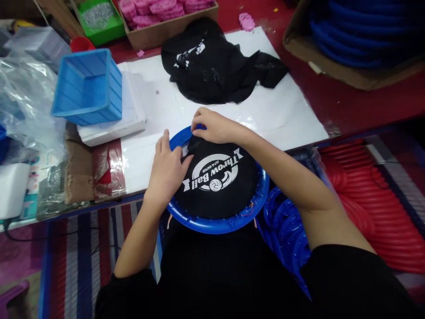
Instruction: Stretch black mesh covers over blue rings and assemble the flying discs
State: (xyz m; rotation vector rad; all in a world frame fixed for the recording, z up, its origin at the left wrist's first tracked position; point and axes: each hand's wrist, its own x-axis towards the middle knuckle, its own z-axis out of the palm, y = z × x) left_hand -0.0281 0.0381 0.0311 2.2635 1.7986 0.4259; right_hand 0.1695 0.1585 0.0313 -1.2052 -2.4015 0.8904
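A round blue plastic ring [212,227] leans between my body and the table edge. Black mesh fabric [202,204] spans most of it, printed in white with "Throw Ball"; the print reads upside down from here. At the upper left, the fabric's edge is loose and a gap shows inside the rim. My left hand [166,166] grips the rim there, its thumb reaching in onto the mesh. At the far rim my right hand [212,126] is closed in a pinch at the mesh edge; its fingertips partly hide the spot.
More black printed fabric [215,66] lies on the white board [292,113]. A blue bin [88,88] stands left, near a box of pink pieces [172,26]. Blue rings [358,40] fill a carton at right; red rings [375,212] and more blue rings [288,226] sit below.
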